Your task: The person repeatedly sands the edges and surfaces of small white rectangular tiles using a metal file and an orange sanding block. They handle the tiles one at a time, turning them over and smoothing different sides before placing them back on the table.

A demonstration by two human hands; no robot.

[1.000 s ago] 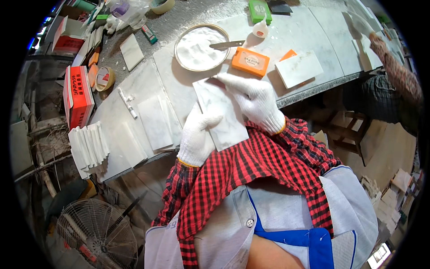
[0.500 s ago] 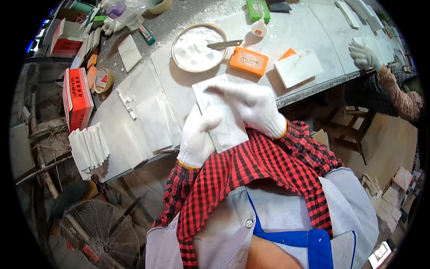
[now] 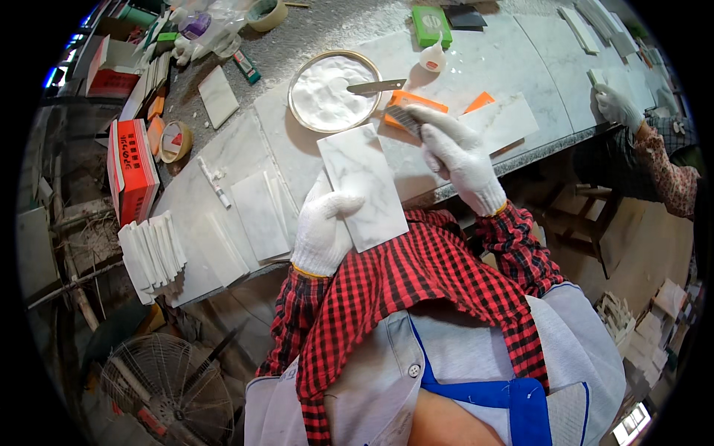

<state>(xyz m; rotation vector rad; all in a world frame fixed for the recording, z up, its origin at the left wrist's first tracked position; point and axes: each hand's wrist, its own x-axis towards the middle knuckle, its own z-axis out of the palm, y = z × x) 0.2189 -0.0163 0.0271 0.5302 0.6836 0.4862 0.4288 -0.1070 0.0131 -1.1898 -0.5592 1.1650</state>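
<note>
My left hand (image 3: 324, 232), in a white knit glove, grips a white marble-look tile (image 3: 364, 189) with grey veins by its left edge, thumb on the face. My right hand (image 3: 462, 157), also gloved, is apart from the tile, to its upper right. Its fingers pinch a small grey ridged flat piece (image 3: 402, 119) whose kind I cannot make out. Behind it lies an orange hand pad (image 3: 422, 102), partly hidden. Beyond the tile stands a round bowl of white powder (image 3: 327, 93), with a knife (image 3: 376, 87) resting across its rim.
A white block (image 3: 506, 123) lies at right by an orange piece (image 3: 478, 101). A small white squeeze bottle (image 3: 432, 58) and green box (image 3: 430, 27) stand behind. Stacked tiles (image 3: 152, 254) line the left bench edge. A co-worker's gloved hand (image 3: 619, 106) is at far right.
My right hand has left the tile and moved right, now pinching the grey piece. The left hand still holds the tile. The co-worker's hand has moved onto a slab.
</note>
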